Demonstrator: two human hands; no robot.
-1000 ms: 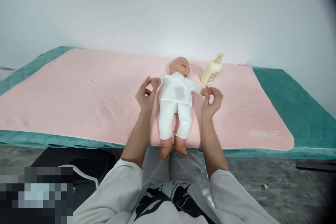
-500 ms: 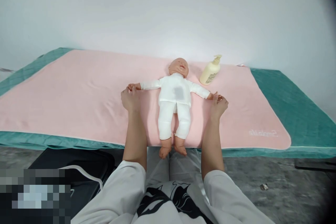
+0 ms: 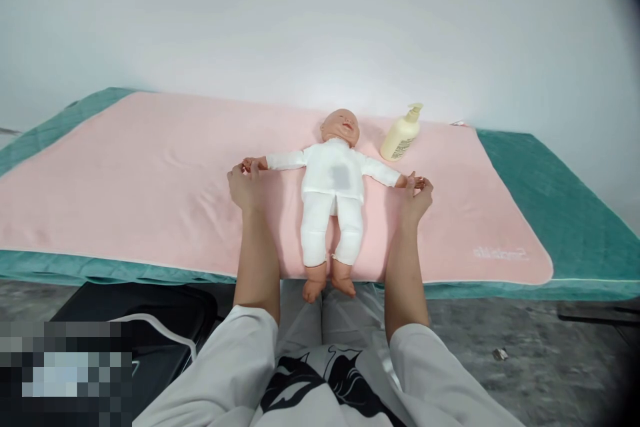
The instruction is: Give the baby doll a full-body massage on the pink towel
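A baby doll (image 3: pixel 333 173) with a white cloth body lies on its back on a pink mat (image 3: pixel 150 180), arms spread out to both sides. Its head is toward the wall and its feet reach over the mat's near edge. My left hand (image 3: pixel 243 185) is closed around the doll's hand on the left. On the other side, my right hand (image 3: pixel 419 199) grips the doll's other hand between thumb and fingers. A pale yellow pump bottle (image 3: pixel 400 137) stands beside the doll's head, to the right.
Under the mat is a green padded cover (image 3: pixel 565 200), showing at both ends and along the front edge. A white wall (image 3: pixel 320 27) rises behind. Below at the left are a black case-like object (image 3: pixel 165 307) and a pale strap or cable (image 3: pixel 160 328).
Both my hands have shifted very slightly left, still holding the doll's hands. The doll and the bottle stay in place.
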